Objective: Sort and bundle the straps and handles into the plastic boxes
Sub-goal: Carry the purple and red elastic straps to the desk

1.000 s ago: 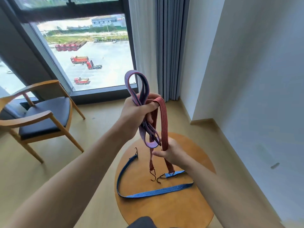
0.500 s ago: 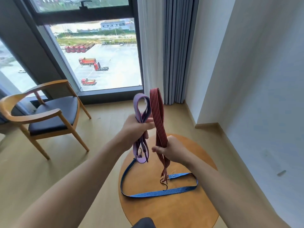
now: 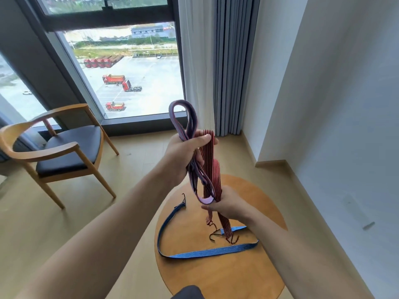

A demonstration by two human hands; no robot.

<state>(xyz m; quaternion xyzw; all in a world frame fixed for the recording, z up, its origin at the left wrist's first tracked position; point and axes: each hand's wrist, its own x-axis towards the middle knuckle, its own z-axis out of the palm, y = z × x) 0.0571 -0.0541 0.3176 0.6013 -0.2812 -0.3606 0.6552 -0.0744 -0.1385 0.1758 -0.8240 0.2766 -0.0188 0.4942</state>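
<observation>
While both hands (image 3: 183,154) (image 3: 228,205) clutch red strap (image 3: 217,178) and purple strap (image 3: 183,119), palms hide folds (hooks blurred).

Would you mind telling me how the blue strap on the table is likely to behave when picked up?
The blue strap lies in a loose curve, so it probably droops. Its hooked end may swing or snag.

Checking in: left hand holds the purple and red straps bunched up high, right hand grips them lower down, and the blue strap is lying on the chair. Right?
Not quite. In the head view the blue strap lies on the round wooden table, not the chair. The rest holds: left hand bunches the purple strap and red strap high, right hand grips lower.
</observation>
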